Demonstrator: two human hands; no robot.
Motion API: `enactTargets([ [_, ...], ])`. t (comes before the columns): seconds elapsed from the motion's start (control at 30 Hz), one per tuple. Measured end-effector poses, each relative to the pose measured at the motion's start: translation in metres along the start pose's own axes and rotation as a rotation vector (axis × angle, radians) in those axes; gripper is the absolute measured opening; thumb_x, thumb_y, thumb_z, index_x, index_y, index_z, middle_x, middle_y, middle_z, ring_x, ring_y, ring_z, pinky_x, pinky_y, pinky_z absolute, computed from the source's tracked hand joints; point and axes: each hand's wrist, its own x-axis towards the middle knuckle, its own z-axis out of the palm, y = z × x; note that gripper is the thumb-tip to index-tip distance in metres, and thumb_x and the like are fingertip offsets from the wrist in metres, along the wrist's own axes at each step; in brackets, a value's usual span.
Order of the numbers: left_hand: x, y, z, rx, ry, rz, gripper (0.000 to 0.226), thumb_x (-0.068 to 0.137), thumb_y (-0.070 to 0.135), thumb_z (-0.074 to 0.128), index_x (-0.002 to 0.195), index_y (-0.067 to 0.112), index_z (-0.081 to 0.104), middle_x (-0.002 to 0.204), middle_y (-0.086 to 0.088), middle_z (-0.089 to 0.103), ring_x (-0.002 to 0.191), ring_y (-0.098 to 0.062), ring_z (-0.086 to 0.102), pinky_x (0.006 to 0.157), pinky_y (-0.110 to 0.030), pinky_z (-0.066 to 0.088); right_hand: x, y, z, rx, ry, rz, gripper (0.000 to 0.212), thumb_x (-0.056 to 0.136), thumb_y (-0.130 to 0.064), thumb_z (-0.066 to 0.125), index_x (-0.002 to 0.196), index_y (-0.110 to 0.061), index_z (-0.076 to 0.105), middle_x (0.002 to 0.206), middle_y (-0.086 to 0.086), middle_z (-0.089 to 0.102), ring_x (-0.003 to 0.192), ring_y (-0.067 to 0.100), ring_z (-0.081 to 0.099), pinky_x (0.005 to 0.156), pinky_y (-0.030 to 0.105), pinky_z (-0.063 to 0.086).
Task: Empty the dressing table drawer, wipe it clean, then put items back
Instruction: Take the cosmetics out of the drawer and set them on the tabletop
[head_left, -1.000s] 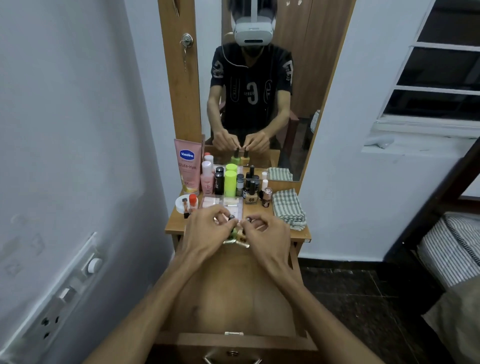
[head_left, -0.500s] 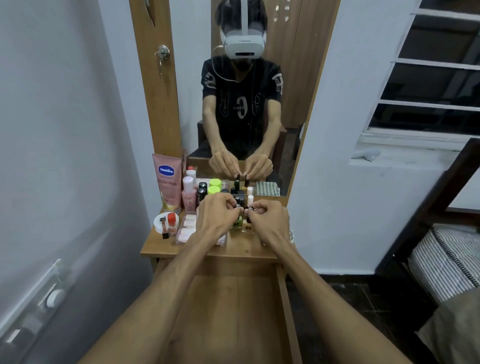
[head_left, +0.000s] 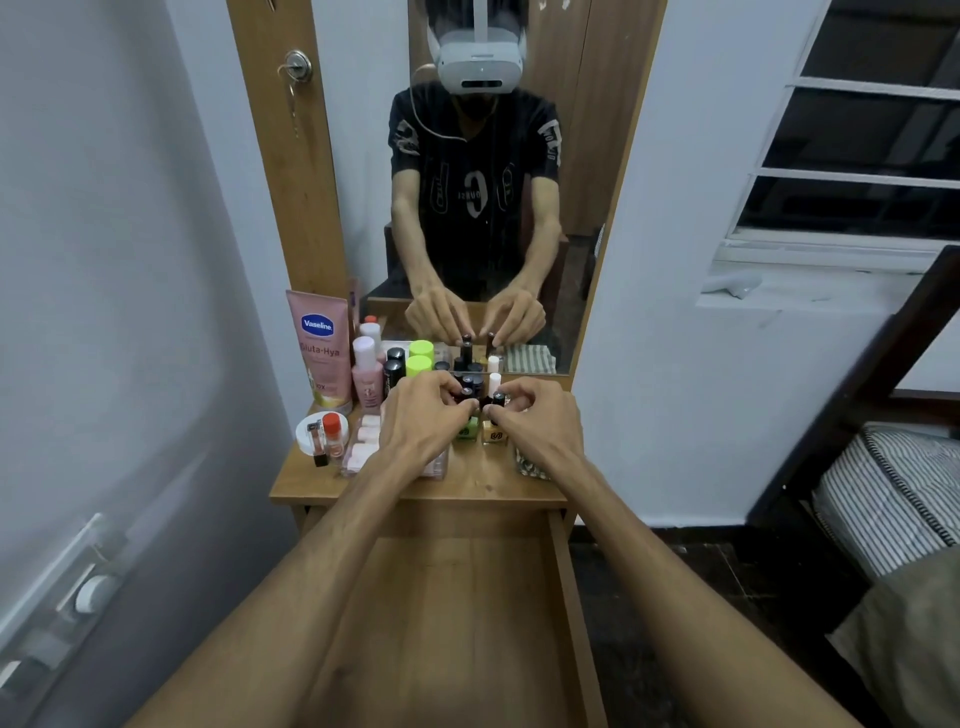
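The wooden drawer (head_left: 566, 582) is pulled out below me, its floor bare between my forearms. On the dressing table top (head_left: 483, 486) my left hand (head_left: 423, 415) pinches the cap of a green nail polish bottle (head_left: 467, 430). My right hand (head_left: 537, 423) pinches the cap of a yellow nail polish bottle (head_left: 493, 432). Both bottles stand upright on the top, side by side. Behind them cluster several dark small bottles (head_left: 470, 382). A clear box of pale pads (head_left: 363, 441) lies partly under my left wrist.
A pink Vaseline tube (head_left: 319, 353), a pink bottle (head_left: 365, 374), black bottles (head_left: 393, 371) and neon-green capped bottles (head_left: 420, 365) line the mirror (head_left: 493, 182). A white dish (head_left: 306, 434) holds small red-capped items. A checked cloth (head_left: 530, 465) lies under my right wrist. A bed (head_left: 893, 499) stands right.
Both hands carried the two nail polish bottles from over the drawer's front up onto the table top and set them down upright. The camera view tilted up.
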Motion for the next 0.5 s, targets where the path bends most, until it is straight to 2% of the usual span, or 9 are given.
enactTargets([
  [0.1, -0.008, 0.001, -0.003, -0.012, 0.052, 0.006, 0.022, 0.080, 0.039, 0.077, 0.094, 0.022, 0.077, 0.069, 0.011, 0.069, 0.073, -0.011, 0.065, 0.067, -0.028, 0.047, -0.008, 0.005, -0.007, 0.015, 0.058, 0.018, 0.021, 0.081, -0.037, 0.075, 0.100, -0.029, 0.081, 0.073, -0.017, 0.070, 0.077, 0.002, 0.067, 0.078, 0.033, 0.061],
  [0.2, -0.024, 0.003, -0.007, -0.045, 0.133, 0.017, 0.007, 0.083, 0.029, 0.073, 0.082, 0.022, 0.073, 0.063, 0.012, 0.066, 0.064, -0.004, 0.061, 0.064, -0.026, 0.047, -0.017, 0.013, -0.016, -0.027, 0.140, 0.031, 0.015, 0.084, -0.030, 0.069, 0.093, -0.029, 0.081, 0.077, -0.018, 0.069, 0.078, 0.002, 0.065, 0.078, 0.033, 0.061],
  [0.3, -0.043, 0.004, -0.007, -0.069, 0.157, 0.042, 0.009, 0.083, 0.024, 0.071, 0.075, 0.023, 0.069, 0.060, 0.011, 0.063, 0.060, -0.002, 0.060, 0.059, -0.025, 0.051, -0.025, 0.021, -0.021, -0.176, 0.197, 0.002, 0.020, 0.085, -0.026, 0.068, 0.101, -0.022, 0.080, 0.093, -0.006, 0.076, 0.086, 0.011, 0.067, 0.076, 0.031, 0.057],
  [0.4, -0.065, 0.004, -0.003, -0.073, 0.105, 0.047, 0.011, 0.083, 0.023, 0.070, 0.072, 0.024, 0.065, 0.058, 0.010, 0.061, 0.057, -0.002, 0.057, 0.057, -0.018, 0.041, -0.028, 0.029, -0.013, -0.356, 0.097, -0.012, 0.040, 0.085, -0.043, 0.070, 0.115, -0.017, 0.072, 0.111, 0.003, 0.069, 0.100, 0.019, 0.060, 0.076, 0.031, 0.049],
  [0.5, -0.084, 0.003, 0.001, -0.051, 0.053, 0.049, 0.014, 0.082, 0.023, 0.071, 0.070, 0.026, 0.065, 0.055, 0.011, 0.059, 0.056, -0.001, 0.057, 0.059, -0.014, 0.039, -0.032, 0.036, -0.002, -0.553, -0.011, -0.010, 0.058, 0.082, -0.060, 0.065, 0.120, -0.016, 0.064, 0.122, 0.007, 0.063, 0.111, 0.023, 0.055, 0.090, 0.038, 0.050],
])
